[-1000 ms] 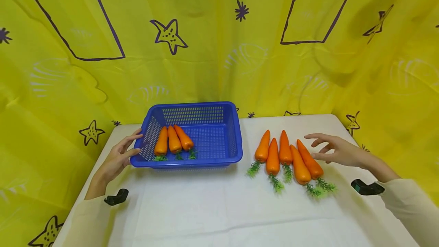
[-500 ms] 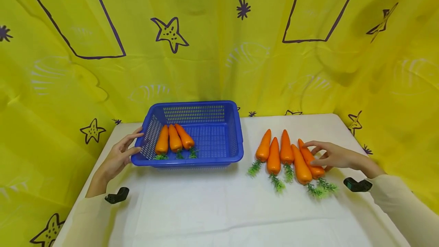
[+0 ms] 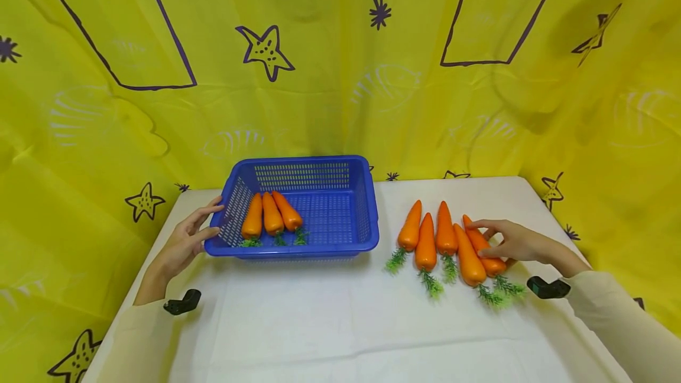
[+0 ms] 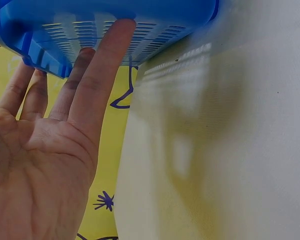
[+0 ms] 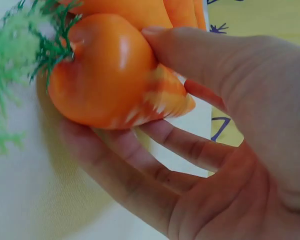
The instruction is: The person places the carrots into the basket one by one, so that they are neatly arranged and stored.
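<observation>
Blue basket (image 3: 330, 248) and orange carrots (image 3: 426, 247) on a white table (image 3: 298, 312)

You have two hands here: one left hand (image 3: 180, 248) and one right hand (image 3: 518, 243). Eight carrots (image 3: 446, 232) lie between them. Three of the carrots are inside one basket (image 3: 298, 250), next to your left hand; the other five are on one table (image 3: 298, 324) by your right hand, one of those five in its grip. You can count eight green tops (image 3: 430, 284), one per carrot. Two sleeves (image 3: 139, 341) and two black gadgets (image 3: 182, 303) show, one of each behind either hand.
</observation>
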Demonstrator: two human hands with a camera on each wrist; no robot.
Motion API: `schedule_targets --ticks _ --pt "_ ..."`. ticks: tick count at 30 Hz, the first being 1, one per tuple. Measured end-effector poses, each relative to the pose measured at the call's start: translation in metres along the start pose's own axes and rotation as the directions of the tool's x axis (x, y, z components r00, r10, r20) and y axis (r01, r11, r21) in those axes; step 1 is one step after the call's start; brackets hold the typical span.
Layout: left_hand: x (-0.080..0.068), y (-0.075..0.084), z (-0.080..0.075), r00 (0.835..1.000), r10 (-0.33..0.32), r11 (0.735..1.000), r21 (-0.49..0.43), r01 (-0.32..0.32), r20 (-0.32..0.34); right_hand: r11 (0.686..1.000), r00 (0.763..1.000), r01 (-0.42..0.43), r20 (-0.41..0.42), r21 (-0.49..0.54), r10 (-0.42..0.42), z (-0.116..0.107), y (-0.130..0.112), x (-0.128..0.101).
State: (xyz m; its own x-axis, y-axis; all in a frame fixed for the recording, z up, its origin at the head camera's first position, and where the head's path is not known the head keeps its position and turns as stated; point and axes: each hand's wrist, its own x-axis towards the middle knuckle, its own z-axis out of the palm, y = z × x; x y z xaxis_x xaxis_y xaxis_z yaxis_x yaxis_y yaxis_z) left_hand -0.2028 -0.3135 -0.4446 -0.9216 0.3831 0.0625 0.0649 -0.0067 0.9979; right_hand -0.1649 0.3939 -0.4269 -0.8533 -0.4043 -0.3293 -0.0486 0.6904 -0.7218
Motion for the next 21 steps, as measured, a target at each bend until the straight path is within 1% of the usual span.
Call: schedule_targets --ticks 4,8,14,21 --pt "0.0003 -0.0002 -0.0003 1.0 0.006 1.0 -0.003 -0.006 0.007 1.0 1.0 -0.008 -0.012 -0.002 0.008 0.0017 -0.0012 -0.0004" --pt "0.0007 -0.0014 -0.0006 1.0 0.001 1.0 0.014 -0.001 0.006 1.0 1.0 -0.014 -0.012 -0.003 0.014 0.0022 -0.0021 -0.0011" --pt "0.0009 -0.0012 -0.0004 1.0 -0.008 0.999 0.034 0.008 -0.002 1.0 1.0 -0.012 -0.01 -0.007 0.012 0.0027 -0.0044 -0.0021" --pt "0.0007 -0.0013 -0.0004 1.0 -0.011 0.999 0.036 0.011 -0.003 1.0 1.0 0.002 -0.004 -0.005 -0.002 0.003 -0.0058 -0.0021"
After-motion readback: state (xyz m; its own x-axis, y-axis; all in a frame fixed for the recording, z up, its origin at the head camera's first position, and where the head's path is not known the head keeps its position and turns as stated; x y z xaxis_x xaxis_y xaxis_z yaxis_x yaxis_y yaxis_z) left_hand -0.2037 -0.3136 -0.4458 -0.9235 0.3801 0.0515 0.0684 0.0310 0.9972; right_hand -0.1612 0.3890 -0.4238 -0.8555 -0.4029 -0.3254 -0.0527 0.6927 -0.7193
